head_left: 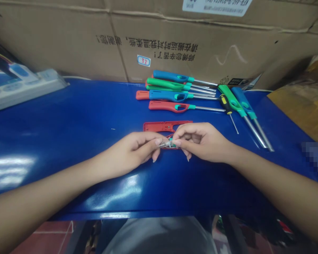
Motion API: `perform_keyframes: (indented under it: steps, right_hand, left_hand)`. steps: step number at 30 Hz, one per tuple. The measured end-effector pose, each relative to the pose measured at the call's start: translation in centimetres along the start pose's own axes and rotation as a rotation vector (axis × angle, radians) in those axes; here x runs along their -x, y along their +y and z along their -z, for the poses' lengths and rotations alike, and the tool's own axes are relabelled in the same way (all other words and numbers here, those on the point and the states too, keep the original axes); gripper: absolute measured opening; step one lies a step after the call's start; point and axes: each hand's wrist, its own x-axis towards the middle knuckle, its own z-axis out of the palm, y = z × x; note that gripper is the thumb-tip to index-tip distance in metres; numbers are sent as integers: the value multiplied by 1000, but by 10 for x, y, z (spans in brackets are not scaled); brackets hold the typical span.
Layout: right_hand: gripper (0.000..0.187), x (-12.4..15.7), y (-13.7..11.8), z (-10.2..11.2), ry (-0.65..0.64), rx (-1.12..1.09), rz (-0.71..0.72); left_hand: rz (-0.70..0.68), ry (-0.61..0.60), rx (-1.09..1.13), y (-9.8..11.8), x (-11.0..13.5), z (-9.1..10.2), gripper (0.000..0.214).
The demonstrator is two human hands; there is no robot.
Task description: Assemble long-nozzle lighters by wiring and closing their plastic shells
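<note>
My left hand [140, 150] and my right hand [198, 141] meet in front of me, fingertips pinched on a small clear and white lighter part [169, 144] between them. Its exact shape is partly covered by my fingers. Just behind my hands lies a red lighter housing half [156, 126], its inner side facing up. Another red piece with a teal bit shows beneath my fingers, mostly hidden by them.
Several assembled long-necked lighters [169, 106] in red, blue and green lie at the back, near a black and yellow screwdriver [225, 103]. Two more lighters [245, 100] slant at the right. A cardboard box [76, 42] stands behind; a power strip [23, 88] lies at left.
</note>
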Motion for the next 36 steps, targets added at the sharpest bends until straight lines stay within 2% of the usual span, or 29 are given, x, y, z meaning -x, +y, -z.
perform_keyframes:
  steps: [19,26,30,36]
  right_hand:
    - [24,0,1,-2,-18,62,21]
    - [32,-2,-3,2,36,-39,-14]
    - [28,-3,-3,3,37,-9,5]
    - [36,-2,-3,3,34,36,54]
  left_hand:
    - [3,8,-37,-1,-1,-2,37]
    - [58,55,89,-1,-1,-3,37]
    - [93,82,112,-1,-2,-2,36]
    - [75,100,138,-1,-2,-2,33]
